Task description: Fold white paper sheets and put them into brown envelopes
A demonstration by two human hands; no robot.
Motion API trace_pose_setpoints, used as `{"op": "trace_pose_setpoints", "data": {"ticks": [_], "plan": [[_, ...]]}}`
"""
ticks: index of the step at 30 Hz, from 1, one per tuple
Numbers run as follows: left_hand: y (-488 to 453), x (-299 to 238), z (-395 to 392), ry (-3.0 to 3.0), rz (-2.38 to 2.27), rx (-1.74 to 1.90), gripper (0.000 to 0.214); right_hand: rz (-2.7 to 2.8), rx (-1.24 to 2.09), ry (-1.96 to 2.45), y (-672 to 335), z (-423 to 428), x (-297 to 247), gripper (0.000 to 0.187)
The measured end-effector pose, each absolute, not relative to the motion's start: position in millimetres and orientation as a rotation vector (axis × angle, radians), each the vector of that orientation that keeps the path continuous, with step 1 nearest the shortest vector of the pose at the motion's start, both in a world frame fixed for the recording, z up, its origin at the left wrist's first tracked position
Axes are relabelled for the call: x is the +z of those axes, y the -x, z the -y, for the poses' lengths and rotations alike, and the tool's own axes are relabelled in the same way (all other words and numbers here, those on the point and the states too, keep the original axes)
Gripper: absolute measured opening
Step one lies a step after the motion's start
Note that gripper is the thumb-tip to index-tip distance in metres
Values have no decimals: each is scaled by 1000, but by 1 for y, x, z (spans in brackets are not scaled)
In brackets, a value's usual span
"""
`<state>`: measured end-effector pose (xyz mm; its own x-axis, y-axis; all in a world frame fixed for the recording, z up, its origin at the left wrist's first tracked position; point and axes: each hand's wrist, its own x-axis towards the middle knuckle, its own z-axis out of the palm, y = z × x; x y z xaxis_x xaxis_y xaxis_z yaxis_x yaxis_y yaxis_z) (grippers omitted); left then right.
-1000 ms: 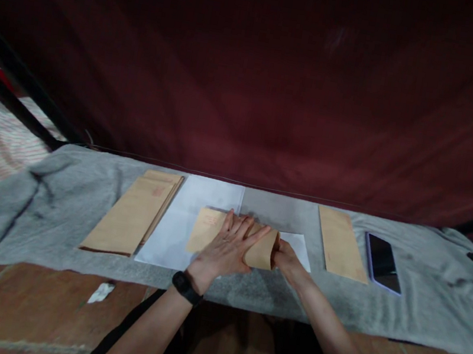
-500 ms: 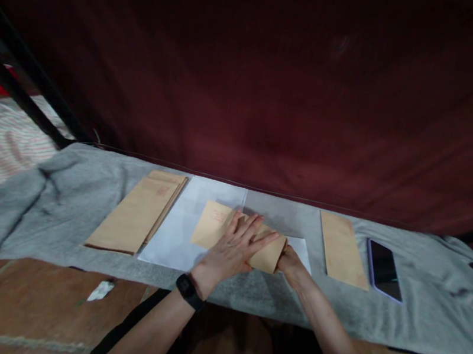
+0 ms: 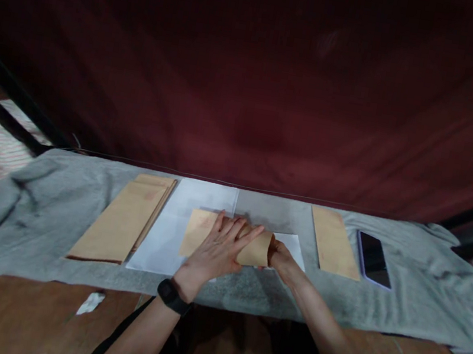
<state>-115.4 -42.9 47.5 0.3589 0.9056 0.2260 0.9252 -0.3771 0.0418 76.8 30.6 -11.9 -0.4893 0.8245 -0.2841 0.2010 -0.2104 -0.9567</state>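
Note:
A brown paper envelope (image 3: 196,235) with faint reddish print lies in the middle, its mouth bulging apart at the right end. My left hand (image 3: 217,247) rests flat across it with fingers spread, a dark watch (image 3: 172,297) on that wrist. At the mouth is my right hand (image 3: 281,257); its fingers reach inside the envelope and are hidden. Under the envelope's left part lies a large white sheet (image 3: 159,239). Another white paper (image 3: 295,251) shows behind my right hand.
A stack of brown envelopes (image 3: 121,221) lies left, a single one (image 3: 334,243) right. Beside that is a phone (image 3: 374,258) in a purple case. Grey cloth (image 3: 253,299) covers the surface; a dark red drape (image 3: 246,113) hangs behind. A white scrap (image 3: 91,302) is on the tiled floor.
The whole view has shifted, so most things appear a little further left. My left hand still presses on the envelope, and my right hand remains at its mouth.

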Motion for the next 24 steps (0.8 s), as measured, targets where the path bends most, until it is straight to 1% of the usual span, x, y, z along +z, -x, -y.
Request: {"op": "trace_pose_setpoints", "data": {"ticks": [3,5,8,12,13,14,15,18,20,22,24], "plan": [[123,43,41,2518,1732,-346,105,1547,1810,1196,-73,-32,-12,30],[128,36,37,2530,1794,-359,111,1564,1767,1211,-71,-35,-14,29],[133,26,31,2554,1886,-376,117,1602,1593,1265,-72,-40,-18,24],[136,21,27,2566,1920,-398,116,1604,1172,1225,-78,-46,-13,25],[136,22,27,2562,1925,-396,116,1590,1100,1200,-80,-47,-10,25],[136,22,27,2559,1928,-390,116,1565,1096,1170,-81,-47,-8,24],[136,22,27,2557,1930,-383,116,1528,1166,1136,-82,-47,-5,24],[136,22,28,2561,1927,-372,116,1428,1562,1002,-83,-43,3,26],[137,20,28,2564,1909,-370,114,1482,1770,924,-83,-39,7,24],[137,18,28,2556,1877,-369,111,1610,1855,869,-82,-34,10,18],[138,17,28,2547,1833,-369,108,1710,1799,845,-81,-31,12,13]]}}
